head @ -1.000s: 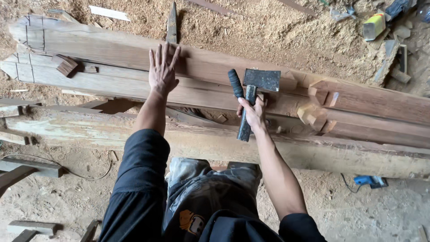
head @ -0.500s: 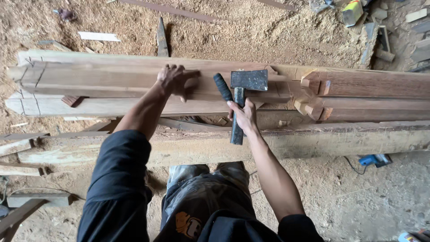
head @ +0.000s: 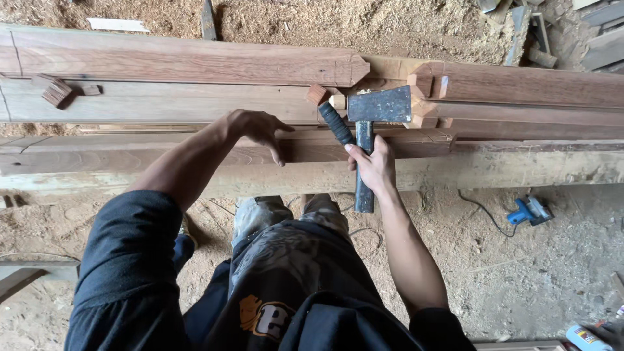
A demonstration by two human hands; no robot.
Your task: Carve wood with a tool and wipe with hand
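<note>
Sawdust covers the ground around long timber beams (head: 169, 65) laid side by side on supports. I see my right hand (head: 372, 168) with fingers curled around the dark hatchet (head: 370, 130) handle, near its middle, probably for control. Its long axis runs away from me, with the grey head over the beams and the blade edge facing right. My left hand (head: 260, 130) rests on the near beam (head: 130, 156), fingers loosely spread, seemingly bracing.

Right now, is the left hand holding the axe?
No, the right hand grips the axe handle, while the left hand rests on the beam.
</note>
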